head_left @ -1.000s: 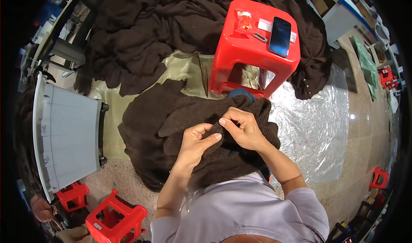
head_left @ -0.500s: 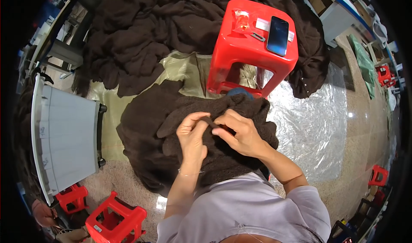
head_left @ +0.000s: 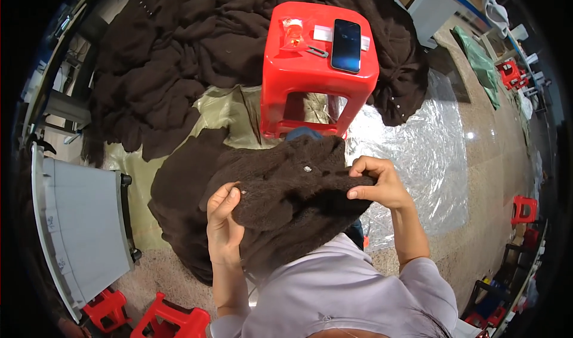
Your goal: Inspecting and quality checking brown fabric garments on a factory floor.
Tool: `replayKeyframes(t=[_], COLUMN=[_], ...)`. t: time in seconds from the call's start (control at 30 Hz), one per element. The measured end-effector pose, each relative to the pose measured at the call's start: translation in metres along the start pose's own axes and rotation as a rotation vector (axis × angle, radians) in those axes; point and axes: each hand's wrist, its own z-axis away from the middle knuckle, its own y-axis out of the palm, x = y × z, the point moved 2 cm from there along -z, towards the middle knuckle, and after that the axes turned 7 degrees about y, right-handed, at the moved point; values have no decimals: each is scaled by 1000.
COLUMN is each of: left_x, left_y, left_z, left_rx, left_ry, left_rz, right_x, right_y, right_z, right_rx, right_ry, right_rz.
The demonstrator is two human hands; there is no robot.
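Observation:
A dark brown fleecy cloth [head_left: 280, 186] lies across my lap and spreads out to the left. My left hand [head_left: 225, 212] is closed, pinching the cloth's edge between thumb and fingers, with a small pale spot showing by the fingertips. Farther right, my right hand [head_left: 382, 183] grips another part of the same edge, thumb below and fingers above. Between the hands the cloth is stretched out. A small whitish fastener-like piece [head_left: 307, 169] shows on it near the middle.
Ahead stands a red plastic stool [head_left: 322, 78] bearing a phone [head_left: 346, 45], small thread snips [head_left: 317, 52] and a clear bag with orange bits [head_left: 293, 33]. More brown cloth [head_left: 173, 45] is heaped behind. A grey bin [head_left: 83, 218] is at left; clear plastic sheeting [head_left: 418, 177] covers floor at right.
My hands were close together pinching the cloth; now they are wide apart, left hand moved left and right hand right, stretching it. The view has shifted, so the stool appears farther left.

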Motion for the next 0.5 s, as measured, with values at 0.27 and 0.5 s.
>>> replayKeyframes(t=[0.27, 0.5], left_x=[-2, -7], left_y=[1, 2], left_z=[-1, 4], left_rx=[-14, -32], left_ry=[55, 34], left_rz=[-98, -65], right_x=[22, 18], right_y=[-6, -5], right_z=[5, 7], right_rx=[-185, -102], right_ry=[-176, -49], right_rz=[138, 221])
